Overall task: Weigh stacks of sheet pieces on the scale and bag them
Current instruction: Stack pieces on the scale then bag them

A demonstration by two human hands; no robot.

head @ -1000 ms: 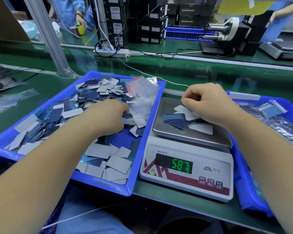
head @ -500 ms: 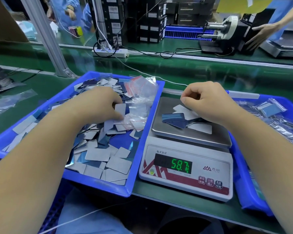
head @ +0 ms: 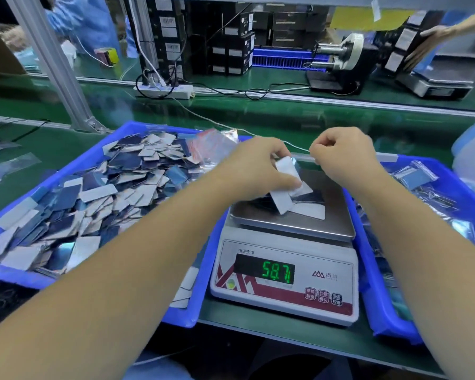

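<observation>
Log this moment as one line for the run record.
left hand holds sheet piece over scale | right hand curled above pan | display 58.7

A green bench [head: 258, 116] is running across; behind it black boxes [head: 231, 50] are standing stacked, a power strip [head: 163, 90] lying left of them.

There is only one view, from a camera worn on the person's head. It looks forward and down, from close above, on the white electronic scale with a steel plate [head: 285, 272], which stands a little right of the middle on the green table [head: 258, 116]. Both bare forearms enter from the lower edge. Behind the scale, the view reaches far to the black boxes.
</observation>
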